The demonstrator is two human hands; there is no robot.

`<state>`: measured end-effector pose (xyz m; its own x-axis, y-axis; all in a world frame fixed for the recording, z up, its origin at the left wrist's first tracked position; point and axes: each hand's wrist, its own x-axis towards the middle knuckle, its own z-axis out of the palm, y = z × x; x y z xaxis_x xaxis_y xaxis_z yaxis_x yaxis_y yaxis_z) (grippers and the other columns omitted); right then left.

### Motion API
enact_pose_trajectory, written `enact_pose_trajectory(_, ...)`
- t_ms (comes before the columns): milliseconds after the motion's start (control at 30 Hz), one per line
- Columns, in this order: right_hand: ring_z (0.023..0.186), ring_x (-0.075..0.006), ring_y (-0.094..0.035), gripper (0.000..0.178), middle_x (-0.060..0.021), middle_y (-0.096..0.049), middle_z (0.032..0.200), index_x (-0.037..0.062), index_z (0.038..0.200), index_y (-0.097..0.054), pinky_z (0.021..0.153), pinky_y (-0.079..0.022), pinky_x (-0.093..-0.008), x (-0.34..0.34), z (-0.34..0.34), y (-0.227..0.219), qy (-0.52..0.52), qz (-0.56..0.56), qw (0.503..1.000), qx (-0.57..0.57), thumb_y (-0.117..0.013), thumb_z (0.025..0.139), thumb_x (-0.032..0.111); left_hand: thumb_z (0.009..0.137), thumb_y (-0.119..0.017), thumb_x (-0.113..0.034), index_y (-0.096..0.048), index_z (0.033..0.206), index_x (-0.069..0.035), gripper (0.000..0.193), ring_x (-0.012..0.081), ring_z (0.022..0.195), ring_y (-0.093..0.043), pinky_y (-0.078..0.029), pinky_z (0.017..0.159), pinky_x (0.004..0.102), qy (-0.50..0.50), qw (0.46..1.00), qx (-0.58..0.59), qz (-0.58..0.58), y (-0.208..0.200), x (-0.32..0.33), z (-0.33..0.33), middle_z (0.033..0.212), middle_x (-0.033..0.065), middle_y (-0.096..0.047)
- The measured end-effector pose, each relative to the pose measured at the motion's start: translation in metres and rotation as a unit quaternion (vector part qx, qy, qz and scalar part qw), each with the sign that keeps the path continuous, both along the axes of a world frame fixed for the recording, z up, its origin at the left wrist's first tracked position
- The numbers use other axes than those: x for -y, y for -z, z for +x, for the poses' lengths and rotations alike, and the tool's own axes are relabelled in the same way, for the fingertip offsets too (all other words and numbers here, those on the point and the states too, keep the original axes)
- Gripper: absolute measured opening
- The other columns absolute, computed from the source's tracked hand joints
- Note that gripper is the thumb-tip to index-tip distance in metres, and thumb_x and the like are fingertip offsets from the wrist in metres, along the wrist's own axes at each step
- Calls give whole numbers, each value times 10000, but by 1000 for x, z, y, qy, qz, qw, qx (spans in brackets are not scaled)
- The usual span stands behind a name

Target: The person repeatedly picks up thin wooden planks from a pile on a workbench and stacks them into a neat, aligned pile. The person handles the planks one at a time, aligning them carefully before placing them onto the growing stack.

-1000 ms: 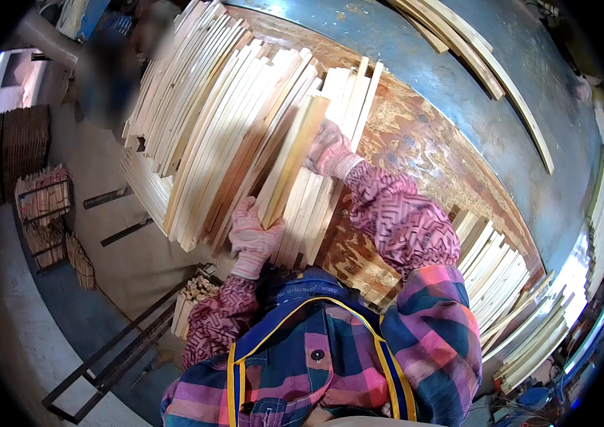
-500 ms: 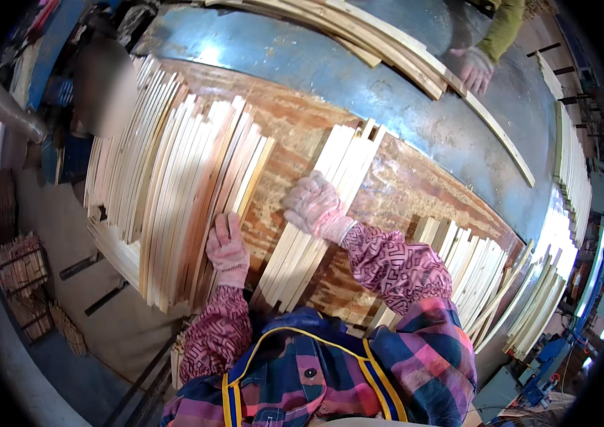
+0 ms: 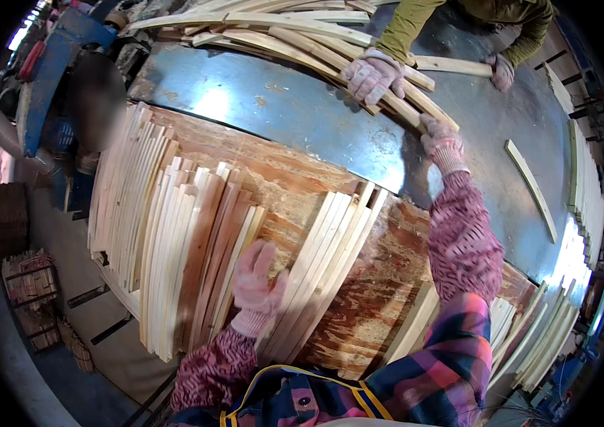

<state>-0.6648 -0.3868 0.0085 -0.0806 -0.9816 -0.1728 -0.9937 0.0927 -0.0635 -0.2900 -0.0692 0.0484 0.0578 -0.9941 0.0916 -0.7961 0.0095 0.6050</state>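
Note:
My right hand [image 3: 444, 141], in a pale knitted glove, reaches forward over the blue metal table. Its fingers are closed on the near end of a wooden strip [image 3: 403, 111]. A co-worker's gloved hand [image 3: 373, 75] lies across the strips just beyond mine. My left hand [image 3: 258, 282], gloved too, is raised with its fingers stretched out and holds nothing. It is between a wide row of strips [image 3: 191, 249] on the left and a narrower bundle of pale strips [image 3: 319, 260] in the middle. Part of that bundle's near end is hidden by my left hand.
A loose pile of strips [image 3: 295, 32] lies on the far side of the metal table [image 3: 259, 89]. The co-worker's other hand [image 3: 502, 72] touches another strip's end. One short strip [image 3: 532, 188] lies alone at right. More strips stand along the right edge of the plywood board [image 3: 366, 313].
My right hand has gone from the middle bundle forward to a strip at the far table. My left hand has lifted off the left row and shifted right. The co-worker has leaned in.

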Motion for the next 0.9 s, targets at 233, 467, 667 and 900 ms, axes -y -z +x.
enact_pose_trajectory(233,972,-238,-699,284,-144,-716,1056,77,1144,-710,865,-552,-330,-69,-2,-14,-53,-50,948,310,-581,895,30,859,-731,-253,-589,1335,-84,525,261,1146,-602,-527,932,342,94,958,-269,37,1,106,-89,1301,131,-583)
enact_pose_trajectory(467,1238,-313,-562,595,-122,-574,1329,209,1395,-506,1012,-481,-434,22,88,24,-101,-111,984,98,-686,862,400,847,-726,-141,-637,1280,-73,447,229,1115,-623,-535,912,296,104,990,-86,47,-6,57,-44,1247,128,-615)
enact_pose_trajectory(667,1254,-320,-544,650,-111,-564,1335,187,1422,-455,1006,-481,-447,55,136,6,-81,102,991,26,-690,854,395,820,-699,-64,-655,1235,-46,417,255,1112,-613,-515,915,341,33,980,-177,80,4,28,-28,1259,147,-607)
enact_pose_trajectory(900,955,-181,-686,555,-165,-719,1047,18,1384,-540,769,-570,-323,-113,38,-91,-31,180,908,376,-689,901,246,885,-669,-317,-461,1439,-75,639,247,1164,-583,-468,984,322,36,772,-590,236,-5,55,-52,1316,123,-579)
